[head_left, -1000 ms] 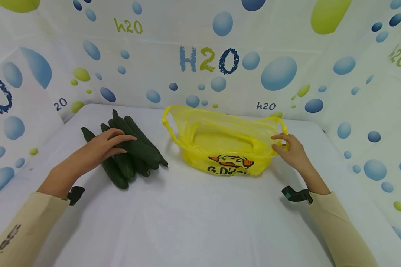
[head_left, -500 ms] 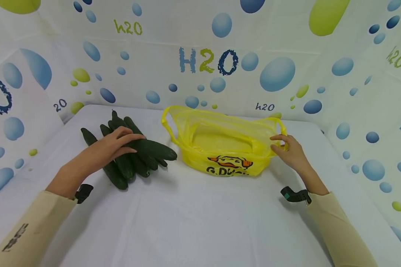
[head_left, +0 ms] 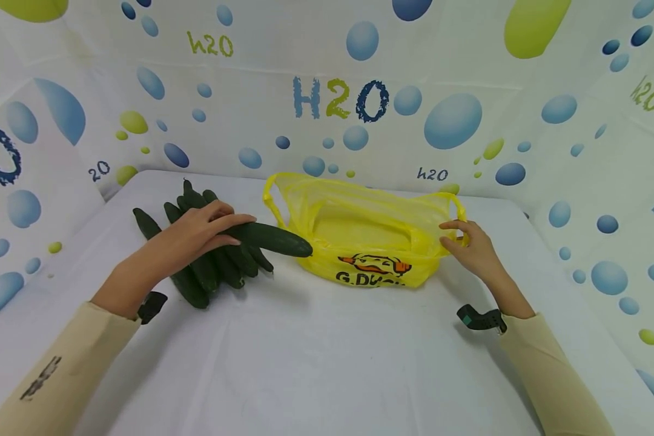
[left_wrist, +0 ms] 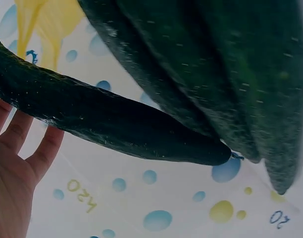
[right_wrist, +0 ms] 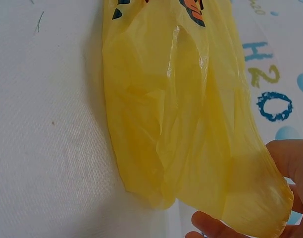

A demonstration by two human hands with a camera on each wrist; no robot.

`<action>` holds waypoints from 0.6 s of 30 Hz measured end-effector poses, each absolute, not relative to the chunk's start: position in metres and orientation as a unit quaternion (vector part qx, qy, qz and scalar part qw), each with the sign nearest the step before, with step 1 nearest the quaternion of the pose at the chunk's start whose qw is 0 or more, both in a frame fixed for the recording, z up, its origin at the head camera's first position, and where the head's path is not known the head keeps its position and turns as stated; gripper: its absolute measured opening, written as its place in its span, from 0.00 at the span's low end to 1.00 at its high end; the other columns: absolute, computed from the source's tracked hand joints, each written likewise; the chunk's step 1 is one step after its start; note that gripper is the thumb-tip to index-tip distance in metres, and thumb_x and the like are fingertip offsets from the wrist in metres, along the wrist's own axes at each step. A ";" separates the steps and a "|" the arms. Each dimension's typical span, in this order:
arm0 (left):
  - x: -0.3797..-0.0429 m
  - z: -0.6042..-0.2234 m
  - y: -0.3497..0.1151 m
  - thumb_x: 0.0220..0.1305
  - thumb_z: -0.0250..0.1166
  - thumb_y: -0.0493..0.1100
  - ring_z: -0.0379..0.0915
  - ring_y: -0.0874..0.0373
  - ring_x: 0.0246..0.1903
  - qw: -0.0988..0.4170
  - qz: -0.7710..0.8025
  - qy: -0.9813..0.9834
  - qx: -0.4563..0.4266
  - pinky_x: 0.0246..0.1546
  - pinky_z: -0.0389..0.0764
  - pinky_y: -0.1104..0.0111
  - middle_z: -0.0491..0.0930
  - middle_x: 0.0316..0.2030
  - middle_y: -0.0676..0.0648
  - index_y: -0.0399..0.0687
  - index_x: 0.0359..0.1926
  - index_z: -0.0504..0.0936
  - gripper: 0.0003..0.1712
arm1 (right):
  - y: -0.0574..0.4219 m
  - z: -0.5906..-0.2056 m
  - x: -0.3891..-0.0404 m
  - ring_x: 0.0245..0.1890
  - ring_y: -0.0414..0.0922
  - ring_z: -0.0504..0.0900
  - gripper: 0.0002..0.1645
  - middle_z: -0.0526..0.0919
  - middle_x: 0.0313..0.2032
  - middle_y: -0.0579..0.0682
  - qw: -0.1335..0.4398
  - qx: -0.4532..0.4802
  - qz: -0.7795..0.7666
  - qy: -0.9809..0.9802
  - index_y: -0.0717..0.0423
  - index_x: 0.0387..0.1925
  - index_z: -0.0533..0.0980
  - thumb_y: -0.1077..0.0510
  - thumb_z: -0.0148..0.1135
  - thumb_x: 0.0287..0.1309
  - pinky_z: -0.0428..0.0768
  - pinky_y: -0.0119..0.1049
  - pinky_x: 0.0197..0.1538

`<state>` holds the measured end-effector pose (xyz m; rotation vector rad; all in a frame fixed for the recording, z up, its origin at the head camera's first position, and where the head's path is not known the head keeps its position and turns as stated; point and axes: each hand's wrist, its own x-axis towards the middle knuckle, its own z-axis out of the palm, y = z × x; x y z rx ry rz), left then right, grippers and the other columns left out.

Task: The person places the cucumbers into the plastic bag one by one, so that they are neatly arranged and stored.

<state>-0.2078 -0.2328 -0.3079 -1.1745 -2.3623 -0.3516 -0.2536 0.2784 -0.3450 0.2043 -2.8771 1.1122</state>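
Observation:
My left hand [head_left: 196, 233] grips a dark green cucumber [head_left: 275, 238] near one end, raised above the pile. Its far tip points right and overlaps the left edge of a yellow plastic bag [head_left: 318, 266] in the head view. Beneath and beside that hand lie several more cucumbers [head_left: 188, 284]. In the left wrist view the held cucumber [left_wrist: 126, 124] slants across, fingers along its near side. My right hand [head_left: 474, 245] holds the bag's right handle. In the right wrist view the yellow film [right_wrist: 191, 124] hangs down to the right hand's fingers. The bag's mouth gapes upward.
A white cloth [head_left: 327, 357] covers the table. Behind and at the sides hangs a white sheet [head_left: 251, 121] printed with drops and lettering. Each forearm bears a dark strap [head_left: 151, 307] by the sleeve cuff.
My left hand has lifted one cucumber off the pile and carried it right, toward the bag. The right hand and bag have stayed almost still.

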 end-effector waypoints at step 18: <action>-0.204 -0.289 -0.186 0.70 0.39 0.62 0.74 0.55 0.36 0.234 -0.100 -0.848 -0.464 0.39 0.78 0.56 0.76 0.43 0.46 0.47 0.59 0.74 0.32 | 0.279 -0.344 -0.252 0.52 0.62 0.69 0.23 0.64 0.63 0.70 0.025 0.064 0.357 -0.931 0.63 0.60 0.72 0.56 0.55 0.68 0.75 0.58 0.55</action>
